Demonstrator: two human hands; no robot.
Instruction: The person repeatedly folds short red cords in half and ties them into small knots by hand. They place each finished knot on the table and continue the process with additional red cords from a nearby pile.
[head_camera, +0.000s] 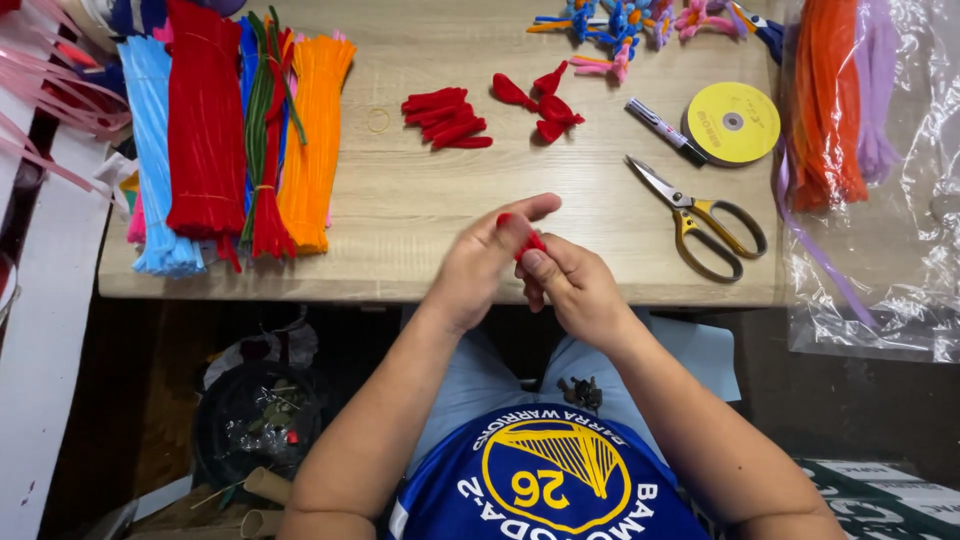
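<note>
Presently, both hands meet just in front of the near edge of the wooden table (420, 215), which serves as the reference for all positions below. The left hand (478, 262) has thumb and forefinger extended and pressed onto a small red pipe-cleaner piece (528, 241); the right hand (572, 285) closes its fingertips on the same piece from the other side, so each hand pinches it and it sits between them, above the table's near edge and not resting on it. Held so, close to the body and clear of the surface, the piece appears to be being bent or folded, which would need both ends gripped. On the table, toward its middle, lies a stack of short folded red pieces (446, 117), and just right of it a cluster of red petal-like shapes (540, 102); their grouping suggests finished parts laid within easy reach. At the left end, bundles of long pipe cleaners (230, 135) in blue, red, green and orange lie side by side, sorted by colour, seemingly as stock. At the right end, yellow-handled scissors (700, 217) lie open, with a marker pen (664, 130) and a yellow tape roll (733, 123) beyond them. At the far edge sit coloured pipe-cleaner flowers (620, 25). Off the right end, a clear plastic bag (880, 200) holds orange and purple lengths.
</note>
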